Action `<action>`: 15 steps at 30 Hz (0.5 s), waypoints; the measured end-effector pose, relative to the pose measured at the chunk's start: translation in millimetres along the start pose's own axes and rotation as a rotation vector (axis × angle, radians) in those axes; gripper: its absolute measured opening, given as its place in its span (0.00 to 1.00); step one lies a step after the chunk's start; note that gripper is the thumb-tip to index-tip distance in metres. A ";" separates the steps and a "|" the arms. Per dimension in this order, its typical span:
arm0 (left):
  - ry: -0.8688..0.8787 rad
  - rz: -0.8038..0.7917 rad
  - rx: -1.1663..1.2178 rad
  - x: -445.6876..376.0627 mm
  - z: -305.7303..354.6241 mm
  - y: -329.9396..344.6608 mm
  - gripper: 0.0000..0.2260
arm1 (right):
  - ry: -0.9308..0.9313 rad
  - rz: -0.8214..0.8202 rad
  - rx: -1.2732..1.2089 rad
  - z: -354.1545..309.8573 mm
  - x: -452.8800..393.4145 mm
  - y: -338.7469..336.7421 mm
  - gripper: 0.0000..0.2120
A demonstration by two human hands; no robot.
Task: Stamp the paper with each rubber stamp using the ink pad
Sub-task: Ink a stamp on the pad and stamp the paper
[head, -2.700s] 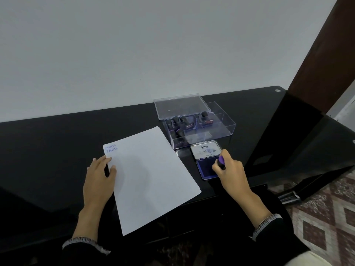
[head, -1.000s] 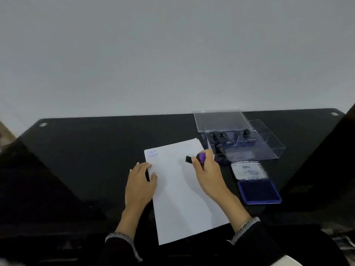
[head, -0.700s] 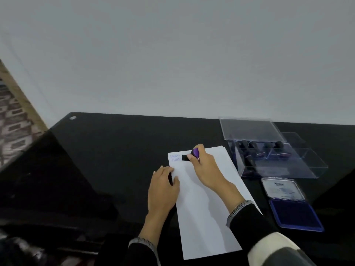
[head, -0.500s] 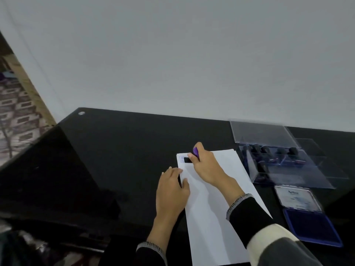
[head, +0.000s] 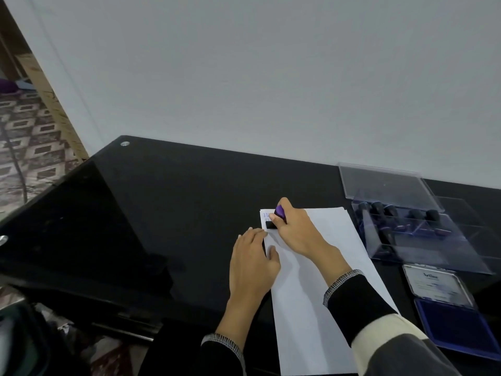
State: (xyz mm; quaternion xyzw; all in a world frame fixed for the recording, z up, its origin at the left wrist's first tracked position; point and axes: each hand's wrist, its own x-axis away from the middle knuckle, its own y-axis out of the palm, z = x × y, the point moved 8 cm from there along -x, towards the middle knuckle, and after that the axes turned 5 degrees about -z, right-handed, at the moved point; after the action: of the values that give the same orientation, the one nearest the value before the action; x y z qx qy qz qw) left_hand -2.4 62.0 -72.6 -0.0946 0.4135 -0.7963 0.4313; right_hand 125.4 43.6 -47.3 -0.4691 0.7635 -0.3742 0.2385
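A white paper sheet (head: 320,280) lies on the black glass table (head: 176,202). My right hand (head: 298,233) grips a purple-handled rubber stamp (head: 278,217) whose black base sits on the paper's far left corner, just below a blue stamped mark (head: 265,214). My left hand (head: 253,263) lies flat on the paper's left edge with its fingers straight. To the right, an open blue ink pad (head: 455,327) shows its dark pad, its lid folded back. A clear plastic box (head: 417,232) behind it holds several more stamps.
The table's left edge drops to a patterned carpet floor (head: 29,147). A white wall (head: 271,77) rises directly behind the table. The clear box lid (head: 385,185) stands open towards the wall.
My right hand carried the stamp from the ink pad leftwards across the paper and set it down at the far left corner. The left hand stayed on the paper's edge.
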 end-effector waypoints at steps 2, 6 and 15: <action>0.001 -0.001 0.001 -0.2 0.4 -0.2 0.18 | -0.001 0.001 0.008 -0.3 -0.6 0.7 0.07; 0.008 0.005 -0.005 0.5 0.5 -0.1 0.18 | -0.006 0.006 0.031 -1.1 -2.2 1.6 0.07; 0.006 0.000 -0.009 -0.2 -0.9 1.3 0.19 | -0.006 0.024 0.058 -0.4 -2.7 4.2 0.08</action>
State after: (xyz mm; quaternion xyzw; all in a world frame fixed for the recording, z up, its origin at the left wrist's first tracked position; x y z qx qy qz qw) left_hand -1.9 62.3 -74.1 -0.0941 0.4183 -0.7946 0.4298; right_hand 124.1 47.3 -50.3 -0.4541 0.7572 -0.3919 0.2587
